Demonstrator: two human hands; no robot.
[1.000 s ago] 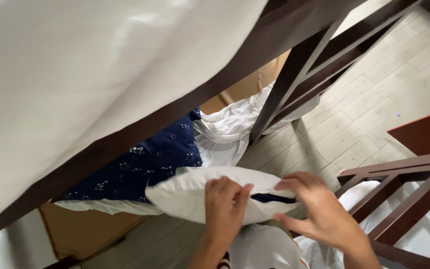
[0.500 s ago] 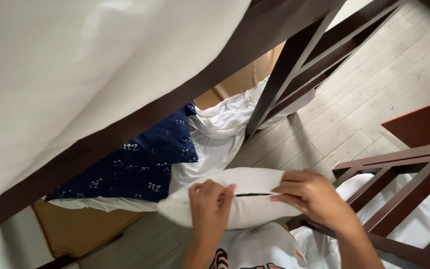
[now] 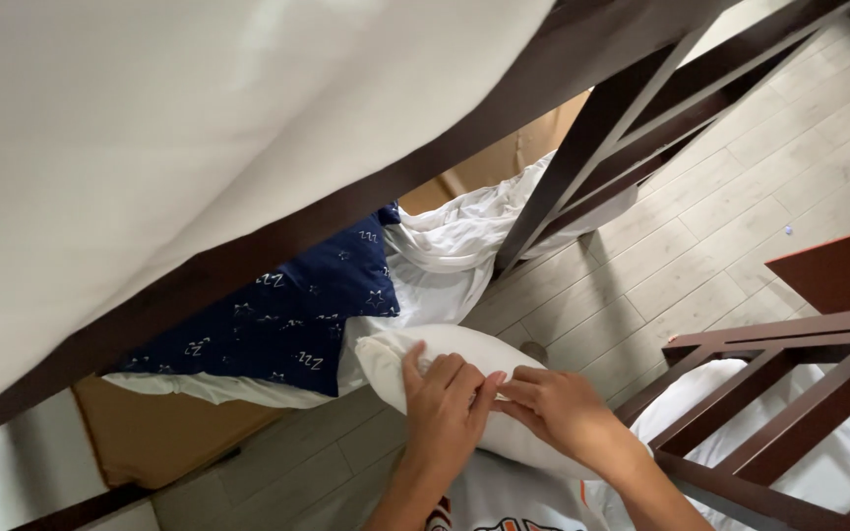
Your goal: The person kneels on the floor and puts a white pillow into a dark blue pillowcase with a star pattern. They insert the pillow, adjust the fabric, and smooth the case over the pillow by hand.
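A white pillow in its case is held low in the middle of the head view, above the floor. My left hand grips its near edge from above, fingers curled into the fabric. My right hand pinches the same edge right beside it, fingertips touching those of the left. The pillow's lower part is hidden behind both hands and my white shirt.
A dark wooden bunk rail crosses overhead with a white mattress on it. Below lie a navy patterned pillow and rumpled white sheets. A dark wooden ladder stands at right on pale plank flooring.
My right hand has slid left along the pillow's edge until it meets the left hand. The dark slit of the open case end is no longer visible. The camera has tilted slightly.
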